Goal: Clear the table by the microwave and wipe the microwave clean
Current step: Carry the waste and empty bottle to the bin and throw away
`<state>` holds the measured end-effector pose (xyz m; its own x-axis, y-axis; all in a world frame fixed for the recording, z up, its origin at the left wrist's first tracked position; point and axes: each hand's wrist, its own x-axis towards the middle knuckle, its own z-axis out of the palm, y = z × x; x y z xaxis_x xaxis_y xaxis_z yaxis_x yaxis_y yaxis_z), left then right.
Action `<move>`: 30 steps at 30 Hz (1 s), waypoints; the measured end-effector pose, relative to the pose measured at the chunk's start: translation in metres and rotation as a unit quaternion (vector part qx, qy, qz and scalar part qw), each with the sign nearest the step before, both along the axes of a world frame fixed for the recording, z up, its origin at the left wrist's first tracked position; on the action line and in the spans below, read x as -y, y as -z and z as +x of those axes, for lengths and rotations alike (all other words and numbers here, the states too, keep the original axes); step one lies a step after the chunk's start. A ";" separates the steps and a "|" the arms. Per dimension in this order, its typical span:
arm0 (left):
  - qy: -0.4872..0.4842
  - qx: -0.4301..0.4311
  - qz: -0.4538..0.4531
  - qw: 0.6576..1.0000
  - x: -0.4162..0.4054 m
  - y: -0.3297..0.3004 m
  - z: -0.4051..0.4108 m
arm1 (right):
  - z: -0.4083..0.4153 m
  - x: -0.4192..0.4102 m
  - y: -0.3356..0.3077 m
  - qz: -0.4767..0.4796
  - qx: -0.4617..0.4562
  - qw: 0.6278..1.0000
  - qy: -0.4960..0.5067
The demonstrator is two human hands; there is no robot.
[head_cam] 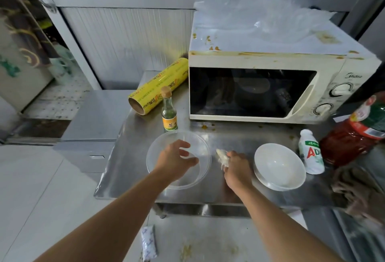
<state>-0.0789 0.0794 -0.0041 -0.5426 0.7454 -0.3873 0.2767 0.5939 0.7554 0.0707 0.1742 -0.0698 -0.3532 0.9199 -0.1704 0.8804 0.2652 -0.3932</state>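
Steel tabletop (133, 170) carried the stained microwave (270, 87) at upper right. At centre, the left hand (177, 157) hovered over a clear plastic bowl (200, 145), its grip apart, while the right hand (237, 168) pinched a crumpled scrap (223, 156) beside a white bowl (279, 166).

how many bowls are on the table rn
2: a clear round plastic bowl under the left hand, and a white round bowl to its right beside the white drink bottle. None looks hidden.
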 end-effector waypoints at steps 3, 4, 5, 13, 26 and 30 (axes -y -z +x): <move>0.003 -0.002 0.005 1.000 0.005 -0.004 -0.002 | -0.002 0.003 -0.005 0.017 -0.023 1.000 0.009; 0.008 -0.007 0.008 1.000 0.006 -0.007 -0.003 | -0.002 0.005 -0.009 0.025 -0.030 0.999 0.010; 0.011 -0.009 0.012 1.000 0.008 -0.011 -0.003 | -0.002 0.006 -0.015 0.034 -0.033 0.999 0.011; 0.027 -0.005 0.080 0.996 0.021 -0.064 -0.004 | 0.003 0.012 -0.090 0.081 -0.134 0.984 0.079; 0.060 -0.031 0.170 0.983 0.013 -0.157 0.007 | 0.020 0.011 -0.202 0.165 -0.231 0.952 0.118; 0.060 -0.051 0.178 0.981 -0.001 -0.176 0.007 | 0.021 -0.007 -0.224 0.170 -0.234 0.951 0.107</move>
